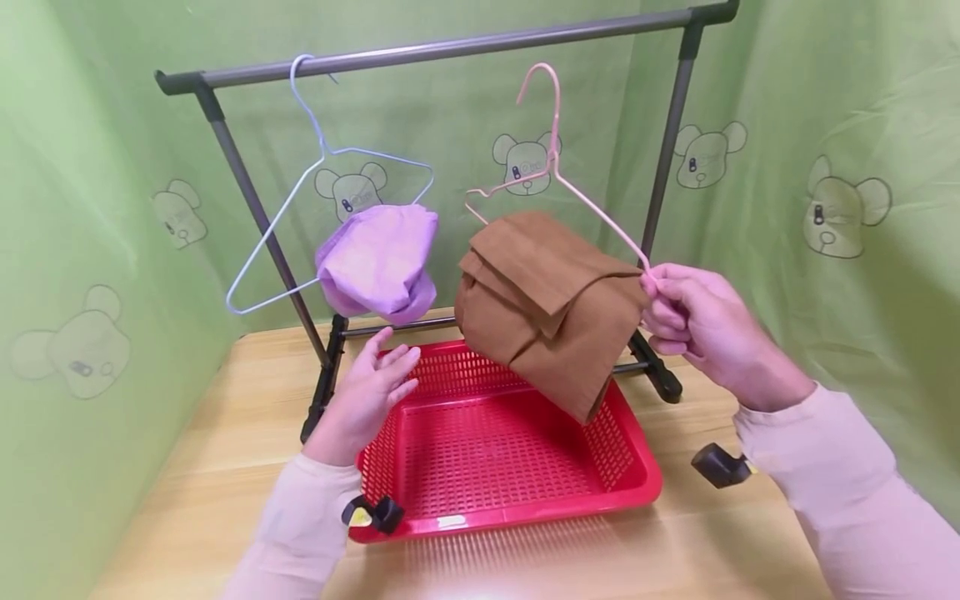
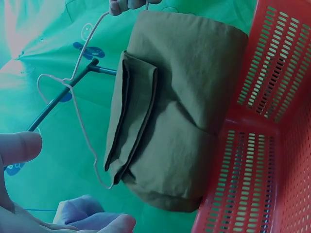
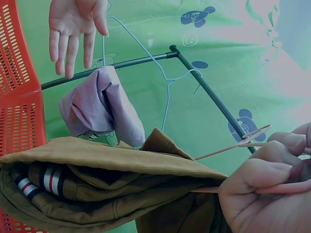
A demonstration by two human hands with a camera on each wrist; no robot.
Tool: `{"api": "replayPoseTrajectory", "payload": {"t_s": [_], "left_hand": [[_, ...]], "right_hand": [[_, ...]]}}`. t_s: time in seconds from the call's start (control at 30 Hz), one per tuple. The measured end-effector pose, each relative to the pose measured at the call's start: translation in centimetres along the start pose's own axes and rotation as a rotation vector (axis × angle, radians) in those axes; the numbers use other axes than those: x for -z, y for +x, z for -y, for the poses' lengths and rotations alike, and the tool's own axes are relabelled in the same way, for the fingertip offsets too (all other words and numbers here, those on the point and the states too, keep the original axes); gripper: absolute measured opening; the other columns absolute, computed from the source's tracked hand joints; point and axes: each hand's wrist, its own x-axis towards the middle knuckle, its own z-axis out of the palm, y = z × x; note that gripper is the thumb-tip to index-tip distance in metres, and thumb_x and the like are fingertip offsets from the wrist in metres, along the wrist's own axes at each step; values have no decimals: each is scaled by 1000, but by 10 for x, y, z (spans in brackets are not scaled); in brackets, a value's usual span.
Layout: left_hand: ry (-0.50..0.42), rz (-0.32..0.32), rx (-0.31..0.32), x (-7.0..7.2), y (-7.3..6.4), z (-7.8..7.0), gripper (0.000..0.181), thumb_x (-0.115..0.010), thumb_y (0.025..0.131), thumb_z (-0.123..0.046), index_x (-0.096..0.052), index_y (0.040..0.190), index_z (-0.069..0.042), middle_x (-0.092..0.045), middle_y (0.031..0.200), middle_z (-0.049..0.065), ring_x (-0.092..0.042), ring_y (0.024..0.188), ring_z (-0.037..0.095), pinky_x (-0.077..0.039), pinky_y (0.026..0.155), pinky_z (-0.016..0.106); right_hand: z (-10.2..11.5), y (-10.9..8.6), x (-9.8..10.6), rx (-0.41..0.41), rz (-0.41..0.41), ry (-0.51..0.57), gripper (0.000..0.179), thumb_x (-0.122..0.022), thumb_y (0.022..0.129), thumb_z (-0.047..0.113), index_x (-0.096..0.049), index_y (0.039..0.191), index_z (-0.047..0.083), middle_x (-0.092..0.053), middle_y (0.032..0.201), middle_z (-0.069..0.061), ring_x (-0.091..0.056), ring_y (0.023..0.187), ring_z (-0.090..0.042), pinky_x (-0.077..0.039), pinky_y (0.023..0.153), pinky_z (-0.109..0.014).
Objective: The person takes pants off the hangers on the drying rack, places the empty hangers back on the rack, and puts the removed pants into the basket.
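Pinching 1 lower corner of the pink hanger, the right hand holds it up, hook clear of the rack's bar, probably gripping there to leave the draped brown garment room to sag above the red basket. The left hand holds nothing, fingers loosely spread near the purple garment, whose blue hanger hooks over the bar, presumably to bear its weight. Basket and rack stand on a pale wooden table, enclosed by green curtains printed with bear faces.
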Motion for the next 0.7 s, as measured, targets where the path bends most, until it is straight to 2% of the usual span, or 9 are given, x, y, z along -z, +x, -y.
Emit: {"api": "replayPoseTrajectory", "payload": {"t_s": [0.23, 0.53, 0.7], "left_hand": [[-55, 29, 33, -11, 11, 5, 68, -47, 100, -7, -3, 152, -1, -19, 151, 27, -22, 141, 39, -29, 111, 48], [-183, 43, 135, -24, 24, 11, 70, -50, 100, -11, -3, 152, -3, -16, 154, 26, -19, 141, 43, -27, 111, 51], [-206, 50, 160, -33, 32, 11, 70, -50, 100, -13, -3, 151, -1, -20, 154, 22, -20, 140, 44, -27, 111, 52]], "right_hand": [[-1, 1, -1, -9, -11, -21, 23, -32, 106, 10, -47, 89, 4, -28, 59, -1, -16, 51, -17, -10, 45, -28], [-3, -1, -1, 0, -8, -17, 24, -31, 106, 10, -47, 89, 4, -28, 59, -1, -16, 51, -17, -10, 43, -28], [-2, 0, 0, 8, -1, -11, 24, -30, 106, 9, -47, 89, 4, -29, 59, -1, -16, 50, -17, -10, 44, -28]]}}
